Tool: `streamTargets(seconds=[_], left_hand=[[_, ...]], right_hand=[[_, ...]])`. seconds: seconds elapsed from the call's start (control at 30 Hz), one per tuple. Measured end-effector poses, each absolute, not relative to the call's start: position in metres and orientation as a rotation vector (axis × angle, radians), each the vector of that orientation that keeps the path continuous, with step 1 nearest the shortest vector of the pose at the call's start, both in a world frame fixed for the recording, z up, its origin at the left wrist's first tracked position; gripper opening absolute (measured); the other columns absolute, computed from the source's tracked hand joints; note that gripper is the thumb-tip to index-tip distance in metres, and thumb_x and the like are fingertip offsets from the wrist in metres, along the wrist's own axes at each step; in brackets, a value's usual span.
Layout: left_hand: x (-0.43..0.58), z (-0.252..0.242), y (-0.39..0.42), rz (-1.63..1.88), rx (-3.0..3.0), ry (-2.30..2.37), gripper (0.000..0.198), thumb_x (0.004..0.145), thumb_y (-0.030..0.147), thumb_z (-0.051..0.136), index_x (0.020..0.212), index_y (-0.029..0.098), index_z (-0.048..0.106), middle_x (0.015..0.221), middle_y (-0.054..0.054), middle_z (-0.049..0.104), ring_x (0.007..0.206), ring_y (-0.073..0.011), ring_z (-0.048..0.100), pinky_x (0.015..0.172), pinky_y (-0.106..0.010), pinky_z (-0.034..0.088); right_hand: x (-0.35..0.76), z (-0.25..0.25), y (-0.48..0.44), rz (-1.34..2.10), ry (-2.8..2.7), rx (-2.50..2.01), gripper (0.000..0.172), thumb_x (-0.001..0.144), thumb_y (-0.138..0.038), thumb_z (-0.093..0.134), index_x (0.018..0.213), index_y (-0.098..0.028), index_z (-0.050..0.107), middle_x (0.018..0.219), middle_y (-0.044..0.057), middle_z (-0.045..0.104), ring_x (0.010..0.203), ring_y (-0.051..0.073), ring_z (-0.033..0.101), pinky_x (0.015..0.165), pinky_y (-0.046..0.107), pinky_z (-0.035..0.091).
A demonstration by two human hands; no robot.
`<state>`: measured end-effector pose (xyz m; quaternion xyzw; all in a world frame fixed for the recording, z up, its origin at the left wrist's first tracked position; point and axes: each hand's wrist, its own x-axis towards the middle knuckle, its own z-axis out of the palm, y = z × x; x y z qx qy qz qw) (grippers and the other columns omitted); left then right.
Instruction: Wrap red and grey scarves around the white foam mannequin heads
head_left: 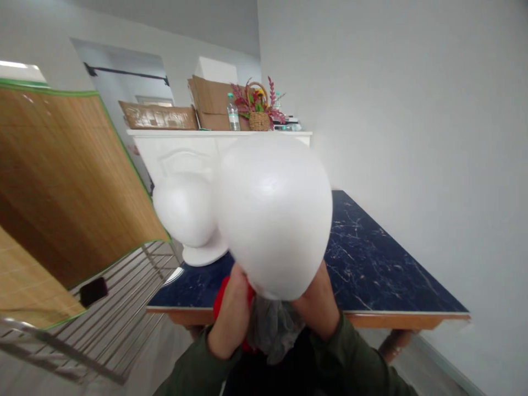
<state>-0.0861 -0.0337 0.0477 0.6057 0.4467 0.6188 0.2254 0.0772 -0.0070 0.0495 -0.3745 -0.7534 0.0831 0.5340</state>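
Observation:
A large, smooth white egg-shaped form point(274, 220), like a foam mannequin head, fills the middle of the view. My left hand point(234, 313) is closed at its lower left side, and my right hand point(319, 302) grips its lower right side. Most of the fingers are hidden behind the form. Something red point(218, 300) shows around my left wrist and hand. Thin grey see-through material point(274, 327) hangs crumpled between my wrists. A similar white rounded form point(185, 209) stands on a wide round base to the left.
The dark blue marble-patterned table point(371, 258) lies in front of me. A metal rack point(124, 297) with a bamboo mat point(82, 181) and a phone point(93, 291) is at left. Behind, a white cabinet point(173, 146) holds cardboard boxes point(160, 116), a bottle point(233, 114) and a flower basket point(259, 121).

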Motion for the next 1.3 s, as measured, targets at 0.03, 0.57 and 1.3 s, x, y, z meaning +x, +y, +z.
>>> streamTargets(seconds=[0.03, 0.57, 1.3], left_hand=[[-0.067, 0.054, -0.015, 1.666, 1.707, 1.164, 0.043, 0.092, 0.040, 0.031, 0.127, 0.018, 0.045, 0.134, -0.007, 0.045, 0.127, -0.0206, 0.035, 0.109, -0.036, 0.023], [0.018, 0.042, 0.099, 1.226, 1.348, 1.137, 0.050, 0.089, 0.048, 0.029, 0.127, 0.020, 0.045, 0.138, -0.008, 0.042, 0.127, -0.0239, 0.038, 0.102, -0.047, 0.030], [-0.044, 0.060, 0.012, 0.987, 2.195, 2.007, 0.015, 0.089, 0.024, 0.036, 0.091, 0.017, 0.049, 0.082, -0.006, 0.062, 0.076, -0.0195, 0.061, 0.065, -0.028, 0.043]], right_hand=[[0.092, 0.046, 0.007, 0.135, -1.745, -0.953, 0.055, 0.069, -0.030, 0.063, 0.120, -0.016, 0.049, 0.120, 0.013, 0.051, 0.117, 0.030, 0.041, 0.100, 0.047, 0.033], [0.167, -0.035, 0.106, 0.070, -1.544, -1.214, 0.056, 0.074, -0.034, 0.055, 0.123, -0.011, 0.042, 0.119, 0.018, 0.051, 0.112, 0.030, 0.046, 0.094, 0.046, 0.038], [0.071, 0.020, 0.046, 1.268, -1.518, -0.800, 0.056, 0.088, -0.059, 0.027, 0.096, -0.017, 0.063, 0.086, 0.007, 0.067, 0.089, 0.021, 0.062, 0.080, 0.036, 0.048]])
